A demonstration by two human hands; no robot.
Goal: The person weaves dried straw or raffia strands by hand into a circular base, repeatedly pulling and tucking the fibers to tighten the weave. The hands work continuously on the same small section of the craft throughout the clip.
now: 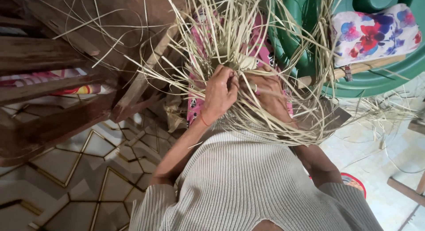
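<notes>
A bundle of pale straw strips (230, 40) fans out from a woven knot (246, 62) over my lap. My left hand (220, 93) pinches strips just left of the knot, with a thin red band on its wrist. My right hand (264, 90) is closed on strips right of the knot and wears a ring; loose strands cross over it and partly hide it. Both hands touch the woven straw piece. I wear a ribbed cream sweater (252, 182) and pink patterned cloth (195, 102) covers my legs.
Dark wooden furniture (66, 71) stands at the left over a patterned tile floor (84, 169). A green plastic tub (376, 76) with a flowered cloth (376, 34) sits at the upper right. Loose straw (380, 111) lies on the pale floor at the right.
</notes>
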